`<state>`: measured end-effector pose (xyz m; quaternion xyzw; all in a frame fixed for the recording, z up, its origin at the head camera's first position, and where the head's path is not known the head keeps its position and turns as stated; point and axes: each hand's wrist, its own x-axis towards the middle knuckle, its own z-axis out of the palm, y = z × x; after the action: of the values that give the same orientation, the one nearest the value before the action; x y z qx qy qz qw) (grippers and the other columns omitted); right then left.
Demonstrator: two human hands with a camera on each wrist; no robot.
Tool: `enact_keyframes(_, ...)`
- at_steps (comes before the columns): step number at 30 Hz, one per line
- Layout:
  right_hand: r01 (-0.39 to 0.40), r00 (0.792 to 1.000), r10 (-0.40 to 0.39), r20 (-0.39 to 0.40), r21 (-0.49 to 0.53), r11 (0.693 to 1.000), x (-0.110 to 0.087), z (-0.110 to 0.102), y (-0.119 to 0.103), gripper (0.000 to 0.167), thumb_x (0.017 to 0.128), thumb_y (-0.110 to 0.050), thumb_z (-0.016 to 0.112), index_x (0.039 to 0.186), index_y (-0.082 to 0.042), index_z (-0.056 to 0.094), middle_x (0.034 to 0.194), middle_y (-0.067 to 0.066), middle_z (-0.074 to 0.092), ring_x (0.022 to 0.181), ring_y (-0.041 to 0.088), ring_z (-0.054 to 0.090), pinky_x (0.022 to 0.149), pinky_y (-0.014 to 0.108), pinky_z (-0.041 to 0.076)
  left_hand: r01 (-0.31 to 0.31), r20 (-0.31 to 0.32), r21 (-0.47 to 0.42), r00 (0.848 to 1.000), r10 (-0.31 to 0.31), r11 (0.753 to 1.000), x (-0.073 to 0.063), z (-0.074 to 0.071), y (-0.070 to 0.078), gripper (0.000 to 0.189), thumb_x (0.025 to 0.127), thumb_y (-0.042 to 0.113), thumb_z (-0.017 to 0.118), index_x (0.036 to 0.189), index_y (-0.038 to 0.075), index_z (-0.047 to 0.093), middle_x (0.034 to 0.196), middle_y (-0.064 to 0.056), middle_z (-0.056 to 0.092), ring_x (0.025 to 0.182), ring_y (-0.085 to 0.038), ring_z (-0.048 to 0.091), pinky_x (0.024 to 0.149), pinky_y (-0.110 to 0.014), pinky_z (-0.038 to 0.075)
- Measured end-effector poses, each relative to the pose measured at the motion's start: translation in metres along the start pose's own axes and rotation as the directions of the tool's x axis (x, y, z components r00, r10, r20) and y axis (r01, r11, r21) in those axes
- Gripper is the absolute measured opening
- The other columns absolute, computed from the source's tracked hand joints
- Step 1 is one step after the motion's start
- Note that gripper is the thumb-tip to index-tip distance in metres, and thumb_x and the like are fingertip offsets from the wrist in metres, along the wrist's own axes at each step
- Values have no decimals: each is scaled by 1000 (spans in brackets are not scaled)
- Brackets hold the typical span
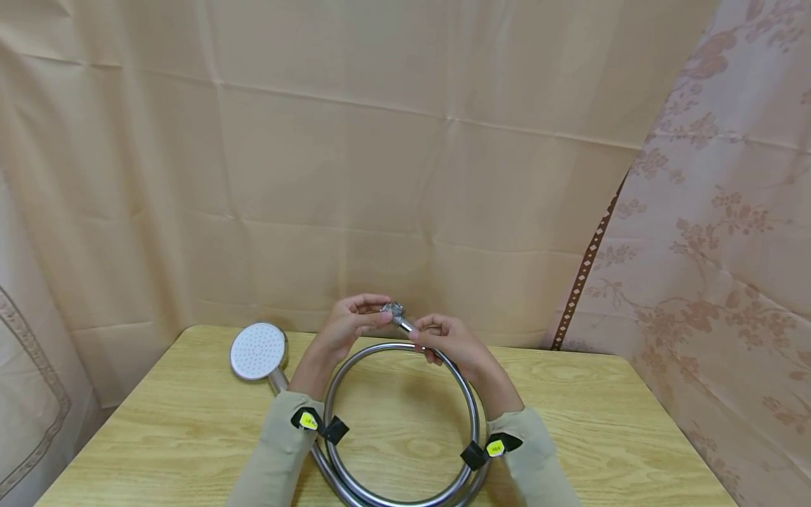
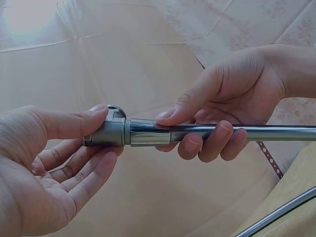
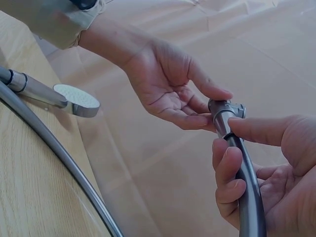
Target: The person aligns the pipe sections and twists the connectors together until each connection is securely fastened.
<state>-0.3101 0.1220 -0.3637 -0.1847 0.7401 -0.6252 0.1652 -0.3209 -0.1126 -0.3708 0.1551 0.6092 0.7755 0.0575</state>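
Observation:
My left hand (image 2: pixel 54 168) pinches a small grey metal shower fitting (image 2: pixel 106 131) between thumb and fingers. A shiny hose nut (image 2: pixel 150 132) sits against the fitting, in line with it. My right hand (image 2: pixel 227 103) grips the shower hose (image 2: pixel 276 132) just behind that nut, with its thumb on the nut. In the head view both hands are raised over the far part of the table, and the silver hose (image 1: pixel 469 401) hangs in loops below them. The white-faced shower head (image 1: pixel 258 351) lies left of my left hand, its handle joined to the hose.
A wood-grain table (image 1: pixel 570 422) spreads under the hose. Behind it hangs a beige curtain (image 1: pixel 329 176), with a flowered pink cloth (image 1: pixel 716 246) at the right. Black straps with yellow tags (image 1: pixel 308 421) are on both sleeves.

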Motion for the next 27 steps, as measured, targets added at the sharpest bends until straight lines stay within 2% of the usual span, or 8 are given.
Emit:
enact_keyframes(10, -2, 1000, 2, 29, 12, 1000, -2, -1, 0, 31, 102, -17, 61, 119, 9, 59, 80, -1, 65, 61, 8, 53, 54, 19, 41, 5, 5, 13, 1000, -5, 1000, 0, 1, 0, 24, 92, -4, 67, 115, 3, 69, 94, 6, 74, 91, -10, 70, 94, -37, 56)
enact_keyframes(23, -8, 998, 7, 63, 15, 1000, -4, -4, -2, 20, 105, -22, 58, 102, -4, 66, 78, -1, 65, 61, 8, 53, 54, 19, 41, -11, 9, -6, 1000, 11, 1000, 0, 3, 0, 22, 92, -6, 65, 111, 4, 69, 93, 5, 73, 89, -9, 70, 90, -32, 60)
enact_keyframes(27, -6, 997, 5, 73, 20, 1000, -4, -4, -2, 19, 105, -22, 57, 98, -7, 66, 77, -2, 65, 60, 7, 52, 53, 19, 40, -13, 8, -4, 1000, 13, 1000, -1, 3, 1, 23, 92, -6, 65, 114, 1, 68, 93, 5, 73, 89, -9, 69, 90, -32, 60)
